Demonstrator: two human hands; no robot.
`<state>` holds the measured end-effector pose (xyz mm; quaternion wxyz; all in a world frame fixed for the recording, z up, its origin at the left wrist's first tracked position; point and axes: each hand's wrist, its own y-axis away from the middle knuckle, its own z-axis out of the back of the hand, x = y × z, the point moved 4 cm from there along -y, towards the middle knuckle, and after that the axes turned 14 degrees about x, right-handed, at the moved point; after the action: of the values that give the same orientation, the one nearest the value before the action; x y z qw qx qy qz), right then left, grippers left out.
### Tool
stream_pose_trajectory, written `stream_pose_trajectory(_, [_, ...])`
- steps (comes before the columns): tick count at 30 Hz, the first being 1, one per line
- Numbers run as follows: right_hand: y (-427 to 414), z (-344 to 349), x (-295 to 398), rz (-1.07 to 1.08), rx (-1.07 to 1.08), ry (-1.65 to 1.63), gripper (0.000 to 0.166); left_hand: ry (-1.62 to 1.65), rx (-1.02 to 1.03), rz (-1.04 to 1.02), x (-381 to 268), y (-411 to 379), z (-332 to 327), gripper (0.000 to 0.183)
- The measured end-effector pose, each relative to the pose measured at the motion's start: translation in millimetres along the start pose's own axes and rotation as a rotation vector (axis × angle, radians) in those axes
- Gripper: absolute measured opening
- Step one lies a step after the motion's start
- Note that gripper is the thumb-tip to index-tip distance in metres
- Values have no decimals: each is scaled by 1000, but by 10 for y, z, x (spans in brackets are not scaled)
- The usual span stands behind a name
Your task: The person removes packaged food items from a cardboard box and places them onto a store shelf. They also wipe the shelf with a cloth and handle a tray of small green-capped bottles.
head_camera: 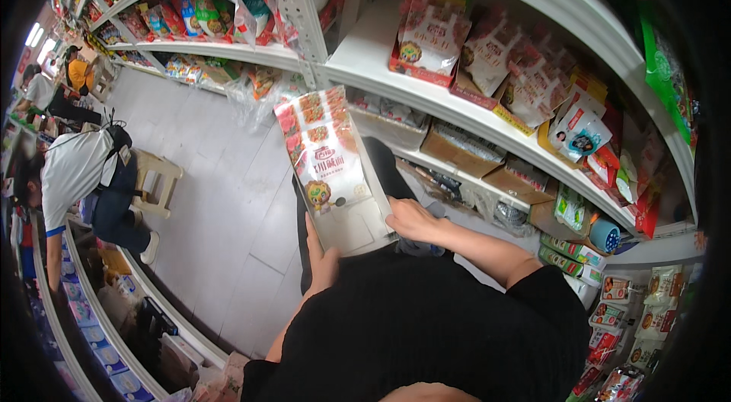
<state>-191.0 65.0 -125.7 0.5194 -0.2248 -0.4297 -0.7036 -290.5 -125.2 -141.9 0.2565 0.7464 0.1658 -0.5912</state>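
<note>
Across my lap lies a shallow open display carton (360, 230), its near end bare cardboard inside. Flat printed packets (322, 165) with a cartoon lion and food pictures fill its far part. My left hand (321, 261) grips the carton's near left corner, the thumb turned toward the near edge. On the opposite side, my right hand (412, 220) holds the right wall near the same end. The fingers of both hands are partly hidden by the cardboard.
To the right, a white metal shelf (365, 56) carries bagged goods (433, 39) in display boxes, with cardboard cartons (462, 146) below. Hanging packets (617, 289) are at lower right. Left, a person (80, 162) bends over a low shelf beside a plastic stool (157, 182); others sit farther back.
</note>
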Motion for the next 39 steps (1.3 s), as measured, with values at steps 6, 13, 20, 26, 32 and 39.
stream_pose_trajectory(6, [120, 246, 48, -17, -227, -10, 36, 145, 145, -98, -418, -362, -158, 81])
stream_pose_trajectory(13, [-262, 875, -28, -7, -512, 11, 25, -154, 205, -219, -848, -1409, -75, 76])
stream_pose_trajectory(20, [-819, 1311, 87, -118, -537, -30, 46, -74, 168, -178, -646, -2681, 335, 59])
stream_pose_trajectory(26, [-1219, 1342, 68, -70, -486, -259, 76, -96, -172, -273, -859, -3312, 385, 49])
stream_pose_trajectory(32, [-865, 1410, -159, 31, -497, -602, 55, 321, -393, -317, -374, -3069, -352, 73])
stream_pose_trajectory(39, [-242, 1124, -415, 35, -467, -709, 38, 92, -616, -321, -692, -3542, -675, 52])
